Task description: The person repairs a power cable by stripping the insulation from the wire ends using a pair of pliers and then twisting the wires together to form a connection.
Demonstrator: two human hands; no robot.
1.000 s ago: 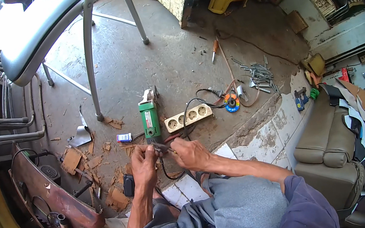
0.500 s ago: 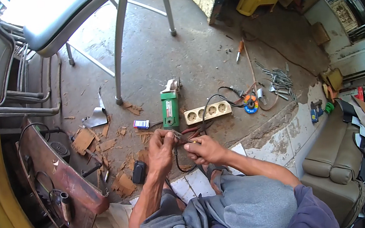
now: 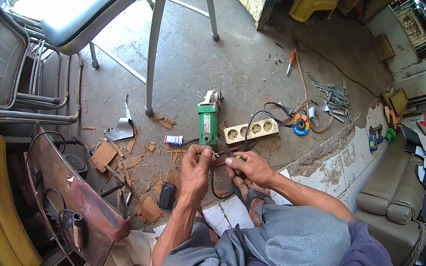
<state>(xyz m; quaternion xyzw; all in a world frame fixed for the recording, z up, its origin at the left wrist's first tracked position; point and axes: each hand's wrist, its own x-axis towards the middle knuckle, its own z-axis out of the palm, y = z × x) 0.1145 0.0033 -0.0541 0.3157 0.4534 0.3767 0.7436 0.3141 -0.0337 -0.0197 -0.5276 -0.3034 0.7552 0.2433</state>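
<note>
My left hand (image 3: 196, 168) is closed in a pinch near the lower end of the green angle grinder (image 3: 208, 125). Between its thumb and fingertips is a small pale piece, too small to name. Just to the right, my right hand (image 3: 253, 169) is wrapped round a dark, narrow tool with a yellow part; its kind is unclear. Red handles, like those of pliers, show partly on the floor behind the hands. The grinder lies beyond my hands, its disc end pointing away. A white power strip (image 3: 251, 130) lies right of it.
A small blue-and-white box (image 3: 173, 140) and a black battery-like block (image 3: 166, 195) lie left. Brown scraps (image 3: 103, 155) litter the floor. Right are a round orange-blue disc (image 3: 300, 123), metal rods (image 3: 336, 99) and an orange-handled screwdriver (image 3: 291, 62). A chair (image 3: 152, 49) stands ahead.
The view has shifted, so the floor things sit further right in it. My hands have drawn slightly apart, and the dark tool in the right hand now points more away from me.
</note>
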